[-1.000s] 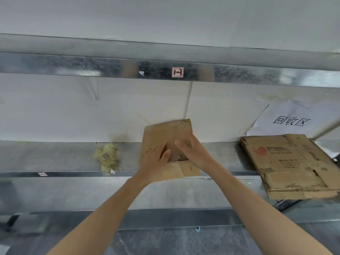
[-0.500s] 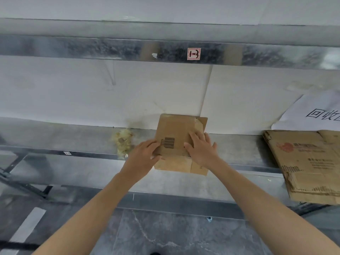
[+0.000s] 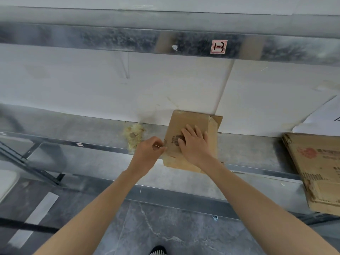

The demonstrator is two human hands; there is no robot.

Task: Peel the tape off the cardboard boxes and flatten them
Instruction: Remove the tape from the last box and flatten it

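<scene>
Since half a second before, the left hand [image 3: 150, 150] had slid off the face of the box [image 3: 191, 126] and gone to its left edge. The right hand [image 3: 195, 144] had moved up a bit and now lay over the bar code [image 3: 175, 141].

The box was small and brown. It lay mostly flat on the metal shelf [image 3: 248, 150], with its far end touching the white wall [image 3: 92, 85] and its near end sticking out over the shelf's front lip. One flap [image 3: 216, 120] at the far right corner was folded over.

The right hand was open, fingers spread, pressing down on the box to keep it from sliding. The left hand was curled, with thumb and finger pinched together right at the box's left edge. It looked like it was pinching a thin end of tape, but the tape was too small and pale to be sure of.

That change told me the pressing part was done for now and the peeling part was starting. The next pull would likely need the right hand to keep its weight on the box, or the box would lift along with the tape.

A yellow wad of old tape [image 3: 133, 134] sat on the shelf just to the left of the box. Well off to the right lay a bigger flat box [image 3: 320, 168], hanging over the shelf edge. So some of the work looked finished, and this small box was not done yet.
</scene>
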